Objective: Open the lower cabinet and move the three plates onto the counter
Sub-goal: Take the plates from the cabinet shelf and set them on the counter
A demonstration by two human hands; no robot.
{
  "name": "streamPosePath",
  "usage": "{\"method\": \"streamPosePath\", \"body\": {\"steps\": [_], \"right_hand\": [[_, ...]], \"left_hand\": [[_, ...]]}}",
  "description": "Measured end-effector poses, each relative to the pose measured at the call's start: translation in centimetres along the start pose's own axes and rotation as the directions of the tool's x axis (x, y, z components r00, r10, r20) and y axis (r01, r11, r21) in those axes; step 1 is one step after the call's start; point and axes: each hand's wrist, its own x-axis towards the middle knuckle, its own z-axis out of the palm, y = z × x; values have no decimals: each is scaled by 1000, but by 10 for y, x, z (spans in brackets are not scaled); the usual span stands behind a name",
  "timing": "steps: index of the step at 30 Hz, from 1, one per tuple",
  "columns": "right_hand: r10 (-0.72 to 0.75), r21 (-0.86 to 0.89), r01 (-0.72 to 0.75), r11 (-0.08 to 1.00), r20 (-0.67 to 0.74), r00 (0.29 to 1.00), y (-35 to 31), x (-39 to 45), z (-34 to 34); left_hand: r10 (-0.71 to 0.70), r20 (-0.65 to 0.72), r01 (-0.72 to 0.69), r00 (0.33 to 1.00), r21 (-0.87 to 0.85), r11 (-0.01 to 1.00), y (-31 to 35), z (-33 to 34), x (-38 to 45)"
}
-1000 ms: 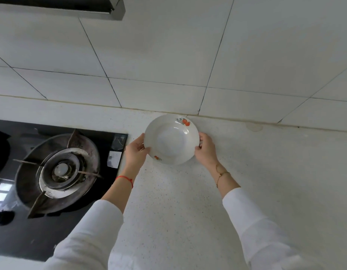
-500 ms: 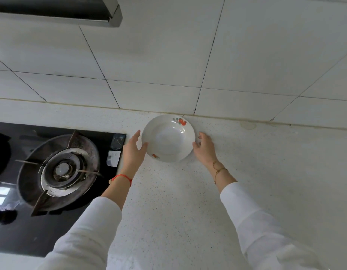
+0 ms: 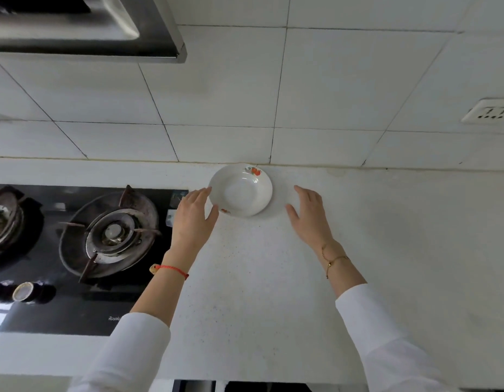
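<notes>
A: Where is the plate right now?

B: A white deep plate [image 3: 241, 190] with a small orange fruit print on its rim sits flat on the speckled white tabletop [image 3: 259, 292], its far edge just short of the tiled wall [image 3: 217, 103]. Nothing holds it.

A: And the hands?

B: Half a second ago both hands were cupping the rim. Now they have let go. The left hand [image 3: 193, 219] is open with fingers spread, its thumb at the plate's near-left edge; I cannot tell whether the thumb touches the rim. The right hand [image 3: 310, 215] is open too, palm down, clearly apart from the plate on its right side.

A: What does that mean for the job?

B: One plate looks delivered. Only this one is on the tabletop, so by my reckoning two more remain to be fetched from below.

A: Anything else near the plate?

B: Left of it, beyond the left hand, a black glass gas hob [image 3: 84, 250] with a burner [image 3: 112, 233]. Above and left of the plate, a steel range hood [image 3: 84, 29]. Far right of the plate, a wall socket [image 3: 488, 111].
</notes>
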Motion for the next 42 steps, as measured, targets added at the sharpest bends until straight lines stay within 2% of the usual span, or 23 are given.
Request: {"method": "streamPosePath", "body": {"steps": [11,26,34,42], "right_hand": [[-73,-16,71,997,-79,994,25,-132,-64],[-139,22,138,990,20,990,120,-323,-140],[-155,33,154,988,44,987,138,-385,-149],[-129,28,128,991,41,991,141,-413,-141]], "left_hand": [[80,-36,-78,996,36,996,66,-24,-127],[16,-120,-24,993,-70,997,181,-10,-345],[-24,-103,17,994,-70,997,194,-11,-415],[-62,-37,60,997,-74,995,191,-9,-440]]}}
